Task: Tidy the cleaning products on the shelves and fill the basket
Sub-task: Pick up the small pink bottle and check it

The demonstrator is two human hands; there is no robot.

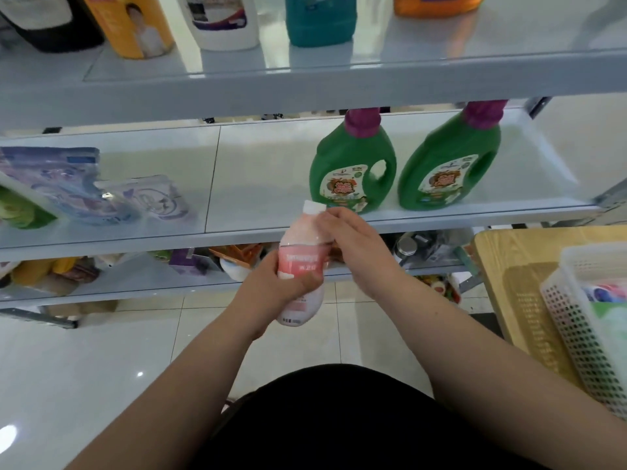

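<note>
Pink bottle: a small pale-pink plastic bottle with a white screw cap [302, 262] was held in the air in front of the middle shelf, cap uppermost and leaning slightly left, above the floor tiles.
Left hand: the left hand [281, 291] gripped the bottle's lower body, fingers wrapped behind and thumb laid across the front below the label.
Right hand: the right hand [353, 242] pinched the bottle at its neck and shoulder, fingertips just under the cap.
Middle shelf: a pale grey-blue metal shelf [264, 178] ran behind the hands.
Green jugs: two green handled detergent jugs with magenta caps stood upright side by side on its right half, one [349, 167] just beyond the bottle's cap, the other [448, 164] to its right, near but apart.
Pouches: soft lilac-and-white refill pouches [68, 188] lay slumped on the left end of the same shelf.
Top shelf: a yellow bottle [135, 28], a white one [224, 25], a teal one [319, 22] and an orange one [437, 5] stood in a row, tops cut off by the frame.
Basket: a white perforated plastic basket [573, 320] sat on a light wooden table [502, 252] at the right, well apart from the hands; coloured packs showed inside, too blurred to name.
Bottom shelf: mixed packets, blurred.
</note>
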